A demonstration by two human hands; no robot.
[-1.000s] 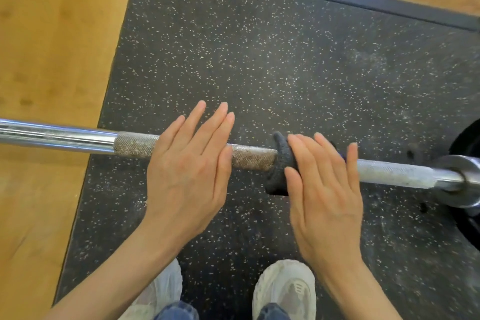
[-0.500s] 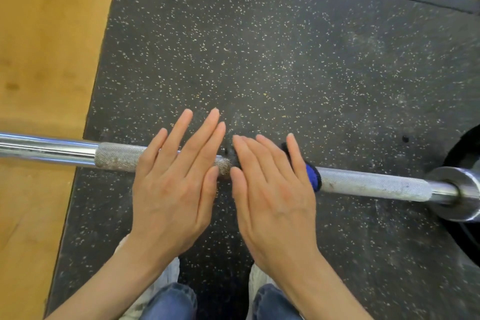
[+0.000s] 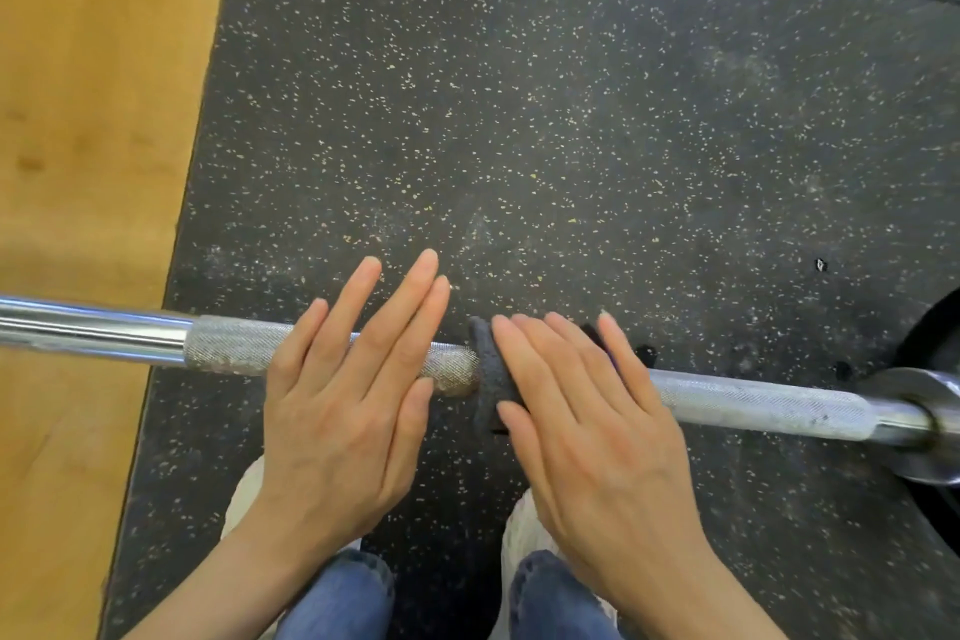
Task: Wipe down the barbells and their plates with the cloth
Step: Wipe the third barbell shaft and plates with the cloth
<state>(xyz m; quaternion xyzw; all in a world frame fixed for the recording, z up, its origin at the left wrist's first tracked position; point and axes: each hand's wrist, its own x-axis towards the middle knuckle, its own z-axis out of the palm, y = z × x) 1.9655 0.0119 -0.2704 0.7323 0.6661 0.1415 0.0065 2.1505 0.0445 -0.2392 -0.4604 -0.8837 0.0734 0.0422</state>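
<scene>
The knurled steel barbell shaft (image 3: 753, 403) lies across the black rubber floor mat speckled with pale flecks (image 3: 519, 120), its smooth chrome stretch running out to the left over the honey-coloured wooden floor (image 3: 78, 120). The dark grey cloth (image 3: 485, 374) is draped over the middle of the shaft. The right hand (image 3: 587, 426) presses it down with straight, flat fingers, not clenched round it. The left hand (image 3: 343, 400) rests flat on the knurling just beside the cloth, fingers straight and released, steadying the shaft.

Compared with half a second ago, the right hand and cloth have slid back towards the collar end, so a short strip of bare knurling now shows between the two hands, where they were nearly touching. A second ago the cloth sat further right again, so this reads as a back-and-forth rubbing stroke along the centre of the shaft.

I judge the wiping of this section to be in progress. The knurling nearer the steel collar (image 3: 924, 426) and the black weight plate (image 3: 935, 327), only partly in view at the right edge, are probably still to come.

No brand, label or writing can be read on the shaft, collar or cloth.
</scene>
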